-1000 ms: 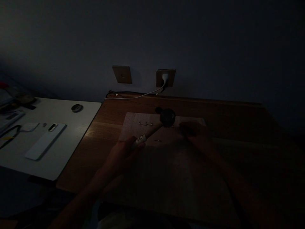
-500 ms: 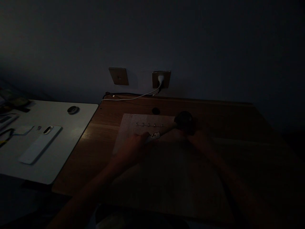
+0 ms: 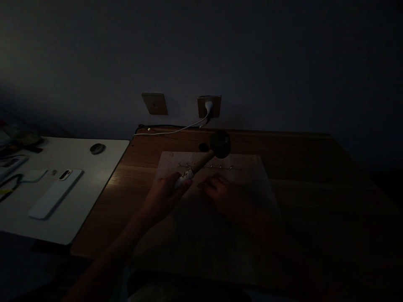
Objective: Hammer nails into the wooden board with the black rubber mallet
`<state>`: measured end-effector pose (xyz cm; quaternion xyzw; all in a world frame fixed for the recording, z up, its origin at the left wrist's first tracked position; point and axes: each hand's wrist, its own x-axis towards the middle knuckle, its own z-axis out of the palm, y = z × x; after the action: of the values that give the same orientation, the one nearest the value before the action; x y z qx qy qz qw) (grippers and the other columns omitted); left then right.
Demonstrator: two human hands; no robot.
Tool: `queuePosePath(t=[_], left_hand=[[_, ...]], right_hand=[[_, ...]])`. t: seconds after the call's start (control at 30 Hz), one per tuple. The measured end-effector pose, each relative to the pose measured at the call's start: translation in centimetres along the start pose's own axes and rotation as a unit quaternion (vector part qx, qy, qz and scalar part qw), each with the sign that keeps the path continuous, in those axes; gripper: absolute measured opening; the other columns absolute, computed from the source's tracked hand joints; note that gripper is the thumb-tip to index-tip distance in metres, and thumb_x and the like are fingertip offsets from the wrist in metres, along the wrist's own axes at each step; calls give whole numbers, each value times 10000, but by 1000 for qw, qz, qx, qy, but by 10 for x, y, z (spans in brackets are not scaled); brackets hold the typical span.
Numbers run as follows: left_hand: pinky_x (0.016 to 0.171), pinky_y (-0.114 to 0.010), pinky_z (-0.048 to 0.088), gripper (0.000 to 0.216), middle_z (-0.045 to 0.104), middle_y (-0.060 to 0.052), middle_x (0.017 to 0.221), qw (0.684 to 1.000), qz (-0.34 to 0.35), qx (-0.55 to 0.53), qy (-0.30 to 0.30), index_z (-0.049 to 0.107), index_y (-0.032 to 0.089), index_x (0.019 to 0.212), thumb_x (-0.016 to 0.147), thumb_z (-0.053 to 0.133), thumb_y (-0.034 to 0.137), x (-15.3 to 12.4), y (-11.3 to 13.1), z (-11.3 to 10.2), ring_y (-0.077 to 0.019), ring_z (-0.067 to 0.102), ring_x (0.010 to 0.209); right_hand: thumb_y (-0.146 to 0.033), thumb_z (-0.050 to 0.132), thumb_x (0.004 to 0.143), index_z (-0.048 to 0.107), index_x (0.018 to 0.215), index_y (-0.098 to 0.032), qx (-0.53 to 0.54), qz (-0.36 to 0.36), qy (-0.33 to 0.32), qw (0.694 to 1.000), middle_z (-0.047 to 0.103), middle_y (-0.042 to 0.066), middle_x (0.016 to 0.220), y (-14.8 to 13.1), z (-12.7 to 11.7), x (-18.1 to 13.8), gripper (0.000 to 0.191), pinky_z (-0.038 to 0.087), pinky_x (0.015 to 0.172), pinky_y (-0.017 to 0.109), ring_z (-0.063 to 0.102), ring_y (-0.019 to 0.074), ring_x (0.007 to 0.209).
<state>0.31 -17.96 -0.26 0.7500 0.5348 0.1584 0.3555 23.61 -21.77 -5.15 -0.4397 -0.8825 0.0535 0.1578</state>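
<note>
The room is dark. My left hand point(image 3: 166, 191) is wrapped around the whitish, worn grip end of a mallet point(image 3: 203, 162). Its wooden handle slants up to the right, and its round black head point(image 3: 220, 144) is raised above the far edge of a pale board point(image 3: 258, 176). Several small shiny nails point(image 3: 221, 167) form a row across the board's far part, partly behind the handle. My right hand point(image 3: 222, 193) is low over the board, just nearer than the nails. Its fingers are bent and slightly apart, with nothing visible in them.
The board lies on a wooden desk point(image 3: 315, 167) against the wall. A white table point(image 3: 88, 184) at left bears a pale phone point(image 3: 56, 195) and a round dark object point(image 3: 97, 148). A white cable point(image 3: 179, 131) runs to a wall socket point(image 3: 209, 105). Near the board is a dark desk hole point(image 3: 204, 147).
The mallet has swung left and up in my left hand. My right hand has come away from the mallet's head and moved left and down, uncovering more of the board and nails.
</note>
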Motion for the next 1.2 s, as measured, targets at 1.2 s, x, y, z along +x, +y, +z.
queuePosePath(t=[1.2], left_hand=[[530,-249,299,519,569,17,638,999,-50,-13,-12,668,188,909,974,490,671,-19,-32,0,-152,533,568]], right_hand=[[-364,611,931,752,1020,-286,133,249,177,943,803,99,1099,102,-20,-47,184,633,928,566,777,334,1008]])
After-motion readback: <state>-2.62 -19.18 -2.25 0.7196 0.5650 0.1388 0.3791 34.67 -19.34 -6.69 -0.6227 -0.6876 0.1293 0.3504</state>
